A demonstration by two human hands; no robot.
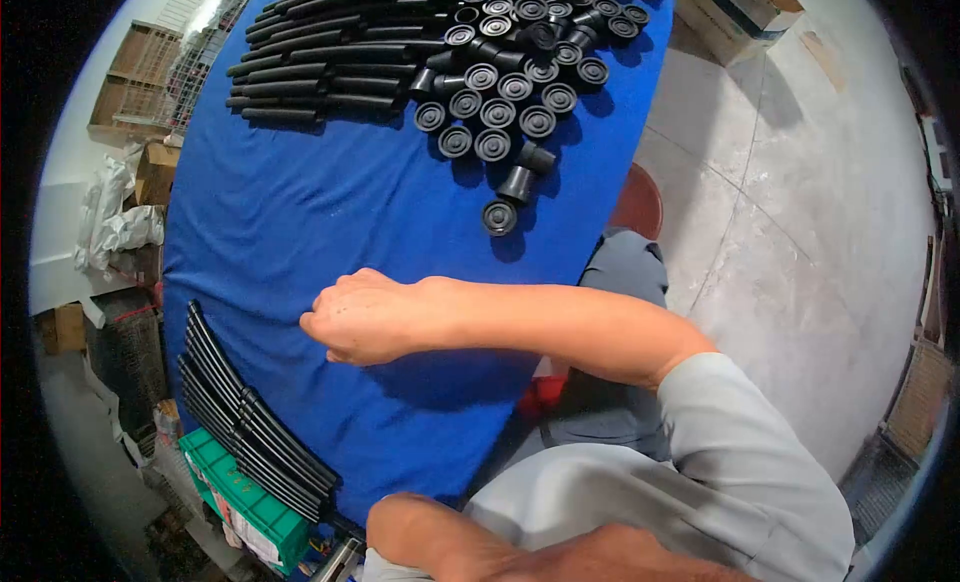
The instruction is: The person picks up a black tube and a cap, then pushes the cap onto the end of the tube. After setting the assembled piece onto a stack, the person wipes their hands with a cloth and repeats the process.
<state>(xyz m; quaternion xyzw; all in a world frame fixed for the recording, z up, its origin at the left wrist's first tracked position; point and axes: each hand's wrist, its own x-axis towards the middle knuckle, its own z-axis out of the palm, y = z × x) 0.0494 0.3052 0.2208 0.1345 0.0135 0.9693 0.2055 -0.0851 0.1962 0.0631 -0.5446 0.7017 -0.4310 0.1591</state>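
My right hand (365, 317) rests on the blue table cloth (290, 232), seen from the back, with its fingers curled down and nothing visible in them. Its bare forearm runs back to a grey sleeve. Of my left arm, only a bare forearm or elbow (420, 532) shows at the bottom edge; the hand itself is out of view. Nearest my right hand is a single black rubber cap (499, 217), farther up the table. Beyond it lies a cluster of several black caps (500, 102), and beside them a row of black tubes (320, 52).
A bundle of black curved strips (250, 412) lies at the table's near-left edge above a green crate (240, 497). A red stool (640, 197) and a grey-trousered knee (625, 267) sit by the table. A cardboard box (740, 12) stands on the concrete floor; wire racks (150, 72) are at upper left.
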